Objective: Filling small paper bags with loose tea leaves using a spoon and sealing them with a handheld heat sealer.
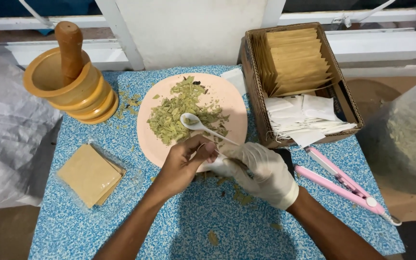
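Two hands meet over a plate of dried leaves

Two hands are joined at the near rim of the plate. The left hand (184, 163), bare, is pinched shut on a small white sachet (214, 162), thumb and fingertips closed on its top edge. The right hand (258, 171), in a white glove, is clasped around a white plastic spoon (199, 124) by its handle and touches the sachet from the right; the spoon bowl is raised over the leaf pile with a few flakes in it. Dried green leaves (174, 113) are heaped on the pink plate (234, 113), just beyond the hands. Crumbs are scattered on the blue speckled tabletop (193, 226). A pink heat-sealing iron (340, 180) is laid just right of the gloved hand. A cardboard box (253, 82) of tan envelopes and white sachets is set behind it. A stack of tan envelopes (90, 175) in clear wrap is laid to the left. A wooden mortar and pestle (71, 79) is placed far left.
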